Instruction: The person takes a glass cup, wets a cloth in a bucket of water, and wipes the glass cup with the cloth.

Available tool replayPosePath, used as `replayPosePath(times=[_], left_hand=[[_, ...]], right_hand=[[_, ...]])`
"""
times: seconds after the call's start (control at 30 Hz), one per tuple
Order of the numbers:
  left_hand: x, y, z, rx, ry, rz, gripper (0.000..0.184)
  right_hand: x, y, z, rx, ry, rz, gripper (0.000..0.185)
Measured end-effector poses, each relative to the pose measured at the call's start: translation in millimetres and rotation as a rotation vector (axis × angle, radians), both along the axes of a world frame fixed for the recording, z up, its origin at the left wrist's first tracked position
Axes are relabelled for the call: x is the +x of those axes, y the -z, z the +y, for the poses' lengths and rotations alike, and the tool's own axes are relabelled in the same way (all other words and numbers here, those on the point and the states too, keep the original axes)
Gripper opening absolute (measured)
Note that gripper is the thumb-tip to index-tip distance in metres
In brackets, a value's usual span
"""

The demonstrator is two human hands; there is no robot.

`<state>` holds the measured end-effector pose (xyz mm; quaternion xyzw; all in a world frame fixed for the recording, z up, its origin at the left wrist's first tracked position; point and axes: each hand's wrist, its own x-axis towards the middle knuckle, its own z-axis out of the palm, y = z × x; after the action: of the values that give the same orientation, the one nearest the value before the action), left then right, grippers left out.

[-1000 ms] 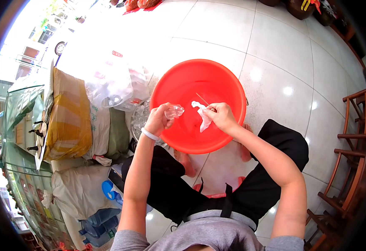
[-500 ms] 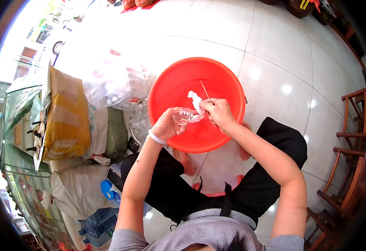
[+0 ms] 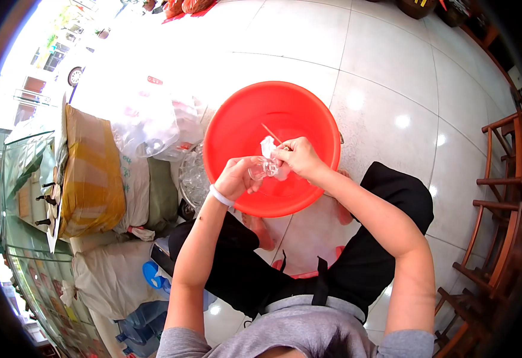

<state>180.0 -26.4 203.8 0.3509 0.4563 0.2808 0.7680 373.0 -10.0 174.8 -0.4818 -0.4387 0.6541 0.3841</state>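
Observation:
A small clear glass jar (image 3: 257, 171) lies in the fingers of my left hand (image 3: 235, 179), its mouth turned to the right. My right hand (image 3: 300, 159) pinches a thin wooden stick (image 3: 270, 132) together with a crumpled white cloth or tissue (image 3: 267, 145). Part of the white material hangs below the right fingers, close by the jar's mouth; whether it goes inside I cannot tell. Both hands are above a wide red plastic tub (image 3: 235, 102), which stands on the floor between my feet.
Left of the tub are a metal basin of clear glassware (image 3: 193, 176) and clear plastic bags (image 3: 153, 128). A taped cardboard box (image 3: 94, 173), white sacks (image 3: 115, 274) and blue water bottles (image 3: 139, 327) stand farther left. Wooden chairs (image 3: 502, 206) line the right side.
My right hand has come closer to the jar, and the stick now tilts more to the left. The jar's mouth meets the white material more closely. The whole view has shifted slightly.

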Motion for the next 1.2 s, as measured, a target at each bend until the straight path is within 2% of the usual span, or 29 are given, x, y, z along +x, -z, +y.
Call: replayPosePath(times=[0.03, 0.17, 0.27, 0.3, 0.37, 0.4, 0.43, 0.5, 0.57, 0.63, 0.73, 0.83, 1.0, 1.2], left_hand=[[-2, 0, 1, 0.0, 0.001, 0.0, 0.031], [-15, -5, 9, -0.008, -0.128, -0.033, 0.027], [-21, -5, 10, -0.018, -0.199, -0.127, 0.024], [-22, -3, 9, -0.018, -0.199, -0.127, 0.024], [-23, 1, 7, -0.013, -0.267, -0.11, 0.031], [-24, 0, 8, -0.012, -0.271, -0.11, 0.031], [-25, -2, 10, -0.033, -0.29, -0.136, 0.029], [-30, -4, 15, -0.053, -0.313, -0.161, 0.028], [-35, -5, 17, -0.101, -0.305, -0.276, 0.031], [-34, -9, 17, -0.097, -0.35, -0.25, 0.035], [-37, -3, 17, -0.054, -0.24, -0.3, 0.036], [-33, -4, 16, -0.052, -0.239, -0.295, 0.036], [-21, -19, 12, -0.091, -0.325, -0.21, 0.037], [-32, -8, 15, -0.043, -0.235, -0.297, 0.041]], right_hand=[[1, 12, 3, 0.142, 0.032, -0.086, 0.022], [15, 12, 13, 0.133, 0.172, -0.155, 0.024], [21, 6, 12, 0.22, 0.041, -0.495, 0.031], [20, 3, 8, 0.22, 0.041, -0.495, 0.031], [15, -2, 1, 0.46, 0.093, -0.788, 0.033], [15, -14, -3, 0.425, 0.006, -0.846, 0.033], [15, -13, -4, 0.428, 0.003, -0.844, 0.033], [18, -10, -8, 0.616, -0.116, -0.814, 0.025], [16, -9, -12, 0.609, -0.156, -0.826, 0.021], [14, -5, -14, 0.676, -0.184, -0.847, 0.021], [12, -5, -13, 0.658, -0.209, -0.859, 0.02], [11, -2, -13, 0.735, -0.192, -0.771, 0.02], [9, -1, -14, 0.737, -0.13, -0.782, 0.021], [11, -7, -13, 0.702, -0.065, -0.76, 0.021]])
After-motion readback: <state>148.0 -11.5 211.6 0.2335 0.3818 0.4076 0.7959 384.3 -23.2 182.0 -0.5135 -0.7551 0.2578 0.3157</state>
